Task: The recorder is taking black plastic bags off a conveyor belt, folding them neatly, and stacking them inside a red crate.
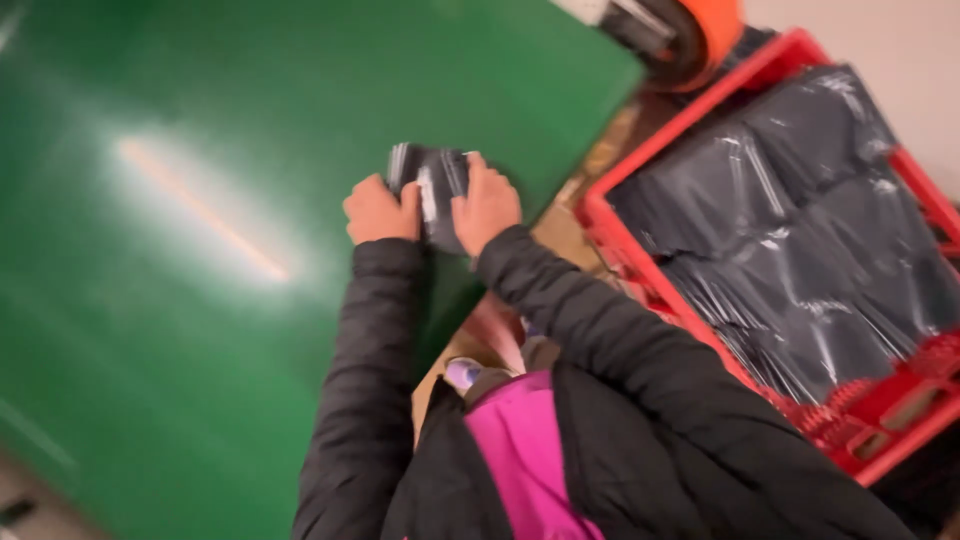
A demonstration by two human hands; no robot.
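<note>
Both hands, left hand (380, 210) and right hand (487, 205), have their fingers clenched on one dark shiny packet (432, 190) above the green counter (180, 300). At three o'clock, a red crate (620, 235) holds several dark plastic-wrapped packages (800, 230), too blurred to count.

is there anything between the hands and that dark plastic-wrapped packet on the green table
Nothing visible. The left hand and the right hand both grip the dark packet directly, over the green table. The red crate of similar packets sits off to the right.
</note>
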